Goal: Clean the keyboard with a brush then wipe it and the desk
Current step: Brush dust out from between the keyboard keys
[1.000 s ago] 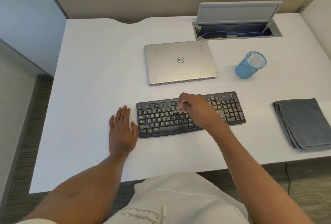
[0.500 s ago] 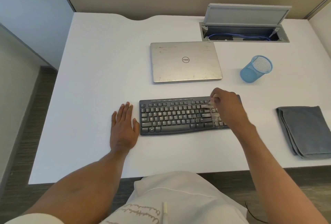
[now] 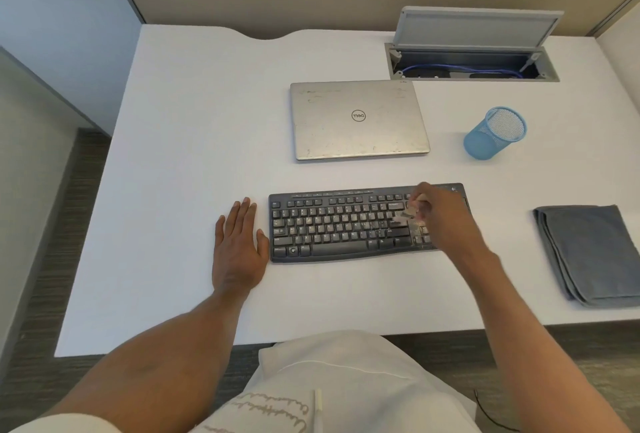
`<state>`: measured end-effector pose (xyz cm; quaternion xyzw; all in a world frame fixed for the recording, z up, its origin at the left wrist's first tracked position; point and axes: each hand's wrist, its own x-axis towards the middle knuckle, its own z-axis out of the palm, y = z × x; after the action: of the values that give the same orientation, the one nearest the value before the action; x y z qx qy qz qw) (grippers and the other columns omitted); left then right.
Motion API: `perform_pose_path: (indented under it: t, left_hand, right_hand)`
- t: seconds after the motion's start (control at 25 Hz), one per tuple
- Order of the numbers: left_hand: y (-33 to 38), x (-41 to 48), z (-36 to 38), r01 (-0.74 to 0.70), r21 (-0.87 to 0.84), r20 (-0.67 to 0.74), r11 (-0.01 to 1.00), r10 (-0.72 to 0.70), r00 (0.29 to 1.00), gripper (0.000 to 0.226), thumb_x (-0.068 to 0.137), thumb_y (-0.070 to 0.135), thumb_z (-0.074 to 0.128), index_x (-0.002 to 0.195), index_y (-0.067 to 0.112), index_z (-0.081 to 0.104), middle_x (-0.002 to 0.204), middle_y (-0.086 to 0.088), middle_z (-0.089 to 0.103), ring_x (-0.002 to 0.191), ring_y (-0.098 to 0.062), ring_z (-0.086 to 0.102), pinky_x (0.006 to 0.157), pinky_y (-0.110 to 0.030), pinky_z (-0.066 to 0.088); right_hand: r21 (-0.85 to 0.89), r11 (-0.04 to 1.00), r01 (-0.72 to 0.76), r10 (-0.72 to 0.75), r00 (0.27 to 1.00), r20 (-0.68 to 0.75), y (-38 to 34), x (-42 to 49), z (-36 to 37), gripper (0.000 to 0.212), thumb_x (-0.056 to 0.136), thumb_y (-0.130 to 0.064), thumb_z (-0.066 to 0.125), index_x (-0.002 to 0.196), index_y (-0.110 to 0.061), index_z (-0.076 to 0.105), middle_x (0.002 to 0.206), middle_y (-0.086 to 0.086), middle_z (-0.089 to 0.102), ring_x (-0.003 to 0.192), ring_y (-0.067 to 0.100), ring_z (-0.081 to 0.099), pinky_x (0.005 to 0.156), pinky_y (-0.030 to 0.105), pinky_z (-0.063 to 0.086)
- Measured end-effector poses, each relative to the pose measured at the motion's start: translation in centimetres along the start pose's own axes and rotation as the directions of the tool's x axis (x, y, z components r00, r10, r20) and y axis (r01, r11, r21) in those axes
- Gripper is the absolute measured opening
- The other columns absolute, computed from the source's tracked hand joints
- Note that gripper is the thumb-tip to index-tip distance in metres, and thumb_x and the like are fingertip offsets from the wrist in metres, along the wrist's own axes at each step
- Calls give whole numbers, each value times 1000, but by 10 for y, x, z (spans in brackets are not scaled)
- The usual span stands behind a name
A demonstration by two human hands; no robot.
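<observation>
My right grip point(image 3: 440, 214) pinches a pale brush point(image 3: 407, 214) over the right keys of the black keyboard point(image 3: 339, 224). My left grip point(image 3: 239, 245) lies flat, fingers straight, touching its left edge, with smooth white table point(image 3: 194, 155) stretching leftward.

Soft, even light, seemingly from above, fills the scene. The white bench point(image 3: 173, 190) reads pale and faintly bluish, with no blown-out patches. Shadows are weak: a thin, soft one hugs the left hand point(image 3: 239, 245) and the near edge of the keyboard point(image 3: 329, 224). The laptop point(image 3: 358, 119) lid gives a dull sheen, not hard glare. The right hand point(image 3: 441, 219) and the brush point(image 3: 405, 216) it holds are smeared by motion blur. Wide-angle distortion bows the bench edges and tilts the wall panels point(image 3: 69, 34). Key legends are barely legible.
</observation>
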<state>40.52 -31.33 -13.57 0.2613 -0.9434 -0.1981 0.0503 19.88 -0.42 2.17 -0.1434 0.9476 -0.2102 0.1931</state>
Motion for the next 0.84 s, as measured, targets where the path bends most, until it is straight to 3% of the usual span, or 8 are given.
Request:
perform_pose_path:
  t: [0.16,0.36,0.52,0.68,0.76,0.84]
  left_hand:
    - [-2,0,2,-5,-1,-2,1000,5,1000,64,105,36,28,165,15,34,175,4,24,164,-10,10,134,-42,5]
    - [-2,0,2,-6,-3,0,1000,6,1000,65,104,37,27,165,15,33,175,4,24,163,-10,10,134,-41,4]
    - [-2,0,2,-7,-9,-7,1000,7,1000,64,104,36,29,165,15,34,175,4,26,163,-11,12,134,-40,4]
    - [-2,1,2,-5,-3,-3,1000,5,1000,64,105,36,29,165,16,34,175,4,25,163,-10,11,134,-39,3]
    - [-2,1,2,-11,4,-3,1000,11,1000,64,105,37,28,165,16,34,175,4,25,163,-10,11,134,-38,2]
    - [-3,0,2,-16,-3,-4,1000,16,1000,64,105,37,27,165,16,34,175,5,25,163,-9,11,134,-38,2]
  right_hand:
    - [-53,999,12,-15,998,-53,-7,-5,4,27,96,8,49,105,-14,61,94,8,68,71,12,59,55,27,44]
    - [65,986,156,-162,981,108,-60,-21,51,26,105,-2,42,103,-18,63,86,3,69,59,12,52,51,24,36]
    - [138,990,29,-41,996,83,-43,-19,38,26,105,-4,42,99,-16,64,82,7,67,63,20,57,53,29,40]
    - [122,990,-64,65,998,-4,-18,-18,8,26,100,3,46,97,-16,63,82,2,63,63,16,58,45,22,39]
    - [119,991,-62,63,998,-7,-21,-17,8,26,100,7,44,101,-10,63,87,3,61,59,4,53,41,11,34]
    - [135,991,17,-16,1000,-6,-32,-18,18,24,102,2,45,102,-12,64,88,3,65,57,7,52,45,17,37]
